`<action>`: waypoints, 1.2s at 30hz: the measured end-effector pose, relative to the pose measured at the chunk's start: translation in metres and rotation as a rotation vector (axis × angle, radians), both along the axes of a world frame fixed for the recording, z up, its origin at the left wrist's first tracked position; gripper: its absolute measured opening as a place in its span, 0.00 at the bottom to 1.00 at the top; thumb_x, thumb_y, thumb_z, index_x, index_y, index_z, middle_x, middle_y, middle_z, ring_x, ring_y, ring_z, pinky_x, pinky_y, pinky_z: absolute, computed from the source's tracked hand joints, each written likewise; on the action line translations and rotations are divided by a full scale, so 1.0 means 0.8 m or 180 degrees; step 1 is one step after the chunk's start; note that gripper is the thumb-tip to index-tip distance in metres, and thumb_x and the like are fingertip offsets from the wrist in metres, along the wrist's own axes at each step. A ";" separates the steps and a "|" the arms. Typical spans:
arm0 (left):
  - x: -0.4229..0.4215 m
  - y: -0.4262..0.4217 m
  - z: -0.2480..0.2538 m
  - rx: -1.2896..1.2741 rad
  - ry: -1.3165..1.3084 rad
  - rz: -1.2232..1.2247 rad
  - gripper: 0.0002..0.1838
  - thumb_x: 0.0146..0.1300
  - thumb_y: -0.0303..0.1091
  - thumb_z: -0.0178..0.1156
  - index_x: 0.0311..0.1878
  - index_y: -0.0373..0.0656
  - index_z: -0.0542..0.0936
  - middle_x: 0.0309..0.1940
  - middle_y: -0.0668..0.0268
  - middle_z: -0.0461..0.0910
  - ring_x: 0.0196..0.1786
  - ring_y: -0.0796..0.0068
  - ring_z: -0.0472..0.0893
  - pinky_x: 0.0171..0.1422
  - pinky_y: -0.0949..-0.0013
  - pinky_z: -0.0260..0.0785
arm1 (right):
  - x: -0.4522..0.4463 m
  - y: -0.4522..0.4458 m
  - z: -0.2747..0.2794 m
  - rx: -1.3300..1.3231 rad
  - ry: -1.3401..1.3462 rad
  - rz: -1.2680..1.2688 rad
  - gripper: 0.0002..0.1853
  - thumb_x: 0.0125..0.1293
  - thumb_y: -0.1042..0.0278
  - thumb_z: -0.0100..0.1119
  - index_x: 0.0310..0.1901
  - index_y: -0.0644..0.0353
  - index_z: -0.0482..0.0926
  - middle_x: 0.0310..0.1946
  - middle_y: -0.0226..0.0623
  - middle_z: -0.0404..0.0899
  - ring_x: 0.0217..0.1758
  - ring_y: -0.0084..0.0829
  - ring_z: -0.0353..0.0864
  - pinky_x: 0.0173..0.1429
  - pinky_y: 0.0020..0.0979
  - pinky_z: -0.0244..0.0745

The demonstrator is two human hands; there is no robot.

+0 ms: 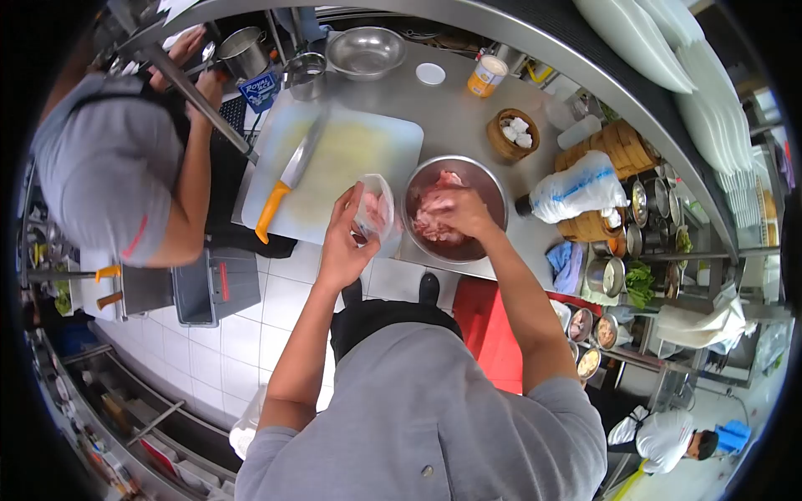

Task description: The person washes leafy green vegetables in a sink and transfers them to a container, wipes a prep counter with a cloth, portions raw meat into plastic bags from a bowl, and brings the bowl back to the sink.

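Observation:
My left hand (341, 242) is closed round a small clear plastic bag (388, 185), held with its mouth spread. Pieces of pink raw meat show inside it. To the right stands a steel mixing bowl (499, 180) containing more raw meat (443, 232). My right hand (464, 210) reaches into this bowl, its fingers curled on the meat and partly hidden by it. Left of the bag, a knife (292, 174) with a yellow handle lies on a white cutting board (368, 138), the handle end over the board's near edge.
A bamboo steamer (496, 140) with white pieces, a can (487, 77), a white lid (430, 74) and a steel basin (366, 52) stand farther back. A co-worker (117, 167) works at the left. A metal shelf rail (468, 35) arches overhead.

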State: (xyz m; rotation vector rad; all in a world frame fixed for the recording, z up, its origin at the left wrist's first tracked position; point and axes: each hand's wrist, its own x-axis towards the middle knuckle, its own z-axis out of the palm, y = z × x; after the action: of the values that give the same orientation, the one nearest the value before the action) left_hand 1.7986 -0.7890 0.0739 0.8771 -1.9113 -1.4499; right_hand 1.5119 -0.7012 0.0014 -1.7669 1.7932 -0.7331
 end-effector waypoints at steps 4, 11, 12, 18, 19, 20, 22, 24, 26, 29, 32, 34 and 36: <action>0.006 -0.001 0.000 0.0072 0.0001 0.0074 0.49 0.46 0.19 0.60 0.77 0.46 0.61 0.71 0.56 0.64 0.30 0.76 0.72 0.38 0.74 0.74 | -0.012 0.010 0.053 0.0722 -0.0453 -0.1073 0.21 0.58 0.69 0.68 0.55 0.63 0.82 0.46 0.39 0.87 0.48 0.30 0.85 0.57 0.30 0.78; 0.001 -0.002 -0.002 0.0025 0.0027 0.0000 0.49 0.46 0.20 0.60 0.77 0.46 0.61 0.71 0.55 0.64 0.29 0.76 0.73 0.39 0.73 0.75 | -0.023 0.014 0.044 0.0429 -0.0418 -0.1344 0.22 0.64 0.58 0.65 0.57 0.59 0.81 0.48 0.48 0.85 0.51 0.41 0.84 0.59 0.38 0.76; 0.000 -0.002 -0.002 0.0024 0.0021 -0.0016 0.49 0.46 0.20 0.60 0.77 0.46 0.61 0.71 0.55 0.64 0.29 0.76 0.73 0.39 0.73 0.75 | -0.022 0.013 0.042 0.0508 0.0153 -0.1230 0.22 0.65 0.54 0.64 0.58 0.53 0.81 0.51 0.50 0.84 0.55 0.49 0.83 0.61 0.42 0.75; -0.001 0.000 0.000 -0.0028 0.0076 0.0026 0.49 0.46 0.19 0.61 0.77 0.45 0.61 0.71 0.55 0.64 0.29 0.76 0.73 0.39 0.73 0.75 | -0.004 0.010 0.038 0.1007 0.0848 -0.1272 0.23 0.61 0.52 0.66 0.53 0.58 0.82 0.47 0.55 0.83 0.51 0.56 0.82 0.58 0.47 0.76; -0.001 0.000 0.001 -0.0014 0.0052 0.0009 0.49 0.46 0.19 0.60 0.77 0.45 0.61 0.71 0.55 0.63 0.29 0.76 0.73 0.39 0.74 0.75 | -0.001 0.009 0.037 0.0989 0.0836 -0.1267 0.23 0.61 0.52 0.66 0.53 0.58 0.82 0.47 0.55 0.83 0.51 0.56 0.82 0.58 0.47 0.76; 0.000 0.000 0.001 -0.0002 0.0032 0.0002 0.49 0.46 0.19 0.60 0.77 0.45 0.61 0.71 0.55 0.63 0.29 0.76 0.73 0.39 0.74 0.75 | 0.000 0.009 0.036 0.0924 0.0811 -0.1376 0.23 0.61 0.51 0.66 0.52 0.58 0.83 0.47 0.55 0.83 0.52 0.56 0.81 0.59 0.47 0.75; 0.001 -0.001 0.000 0.0011 0.0036 0.0023 0.49 0.46 0.19 0.60 0.77 0.45 0.61 0.71 0.55 0.63 0.29 0.76 0.73 0.39 0.74 0.75 | -0.002 0.007 0.035 0.0851 0.0783 -0.1460 0.23 0.61 0.50 0.66 0.51 0.58 0.84 0.47 0.55 0.83 0.53 0.56 0.81 0.60 0.48 0.75; 0.003 0.000 0.001 0.0039 0.0037 0.0019 0.49 0.46 0.19 0.60 0.77 0.45 0.61 0.72 0.56 0.63 0.29 0.76 0.72 0.39 0.74 0.75 | -0.002 0.009 0.037 0.0992 0.0796 -0.1367 0.25 0.62 0.51 0.65 0.56 0.59 0.81 0.49 0.58 0.81 0.54 0.58 0.80 0.62 0.47 0.73; 0.004 0.000 0.002 0.0077 0.0034 0.0000 0.48 0.47 0.19 0.60 0.77 0.45 0.61 0.72 0.56 0.63 0.30 0.77 0.72 0.39 0.74 0.75 | 0.003 0.012 0.042 0.0779 0.0659 -0.1571 0.27 0.62 0.51 0.65 0.58 0.59 0.79 0.49 0.56 0.82 0.53 0.57 0.81 0.63 0.46 0.73; 0.004 0.003 0.001 0.0174 0.0085 -0.0011 0.48 0.48 0.19 0.60 0.77 0.45 0.61 0.72 0.56 0.63 0.30 0.77 0.72 0.39 0.74 0.75 | 0.032 0.017 0.077 0.0346 0.0203 -0.1463 0.29 0.63 0.54 0.65 0.61 0.61 0.75 0.48 0.53 0.83 0.50 0.54 0.83 0.60 0.43 0.76; -0.001 0.002 0.007 0.0074 -0.0006 -0.0082 0.47 0.48 0.18 0.60 0.77 0.45 0.61 0.71 0.56 0.63 0.31 0.77 0.72 0.39 0.75 0.75 | 0.079 -0.004 0.142 0.0738 -0.1263 -0.0919 0.26 0.65 0.59 0.64 0.61 0.63 0.74 0.45 0.49 0.85 0.44 0.48 0.86 0.54 0.39 0.79; -0.007 0.003 0.005 0.0090 0.0024 -0.0090 0.47 0.48 0.17 0.60 0.77 0.46 0.61 0.71 0.56 0.63 0.32 0.78 0.73 0.39 0.75 0.75 | 0.103 -0.032 0.147 0.1165 -0.2000 -0.0407 0.20 0.67 0.66 0.62 0.58 0.64 0.77 0.43 0.47 0.85 0.39 0.39 0.87 0.48 0.34 0.81; -0.013 0.006 0.006 0.0098 0.0068 -0.0152 0.48 0.48 0.17 0.60 0.77 0.46 0.62 0.71 0.56 0.62 0.32 0.78 0.73 0.39 0.75 0.75 | 0.127 -0.049 0.144 0.0973 -0.1658 -0.0304 0.17 0.68 0.70 0.60 0.56 0.65 0.78 0.43 0.47 0.85 0.38 0.35 0.87 0.46 0.31 0.82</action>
State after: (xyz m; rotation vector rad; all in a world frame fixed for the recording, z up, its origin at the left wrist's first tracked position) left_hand 1.7884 -0.7840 0.0784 0.8316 -1.9110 -1.5144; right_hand 1.6138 -0.7405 0.1164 -1.1658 1.5376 -0.8160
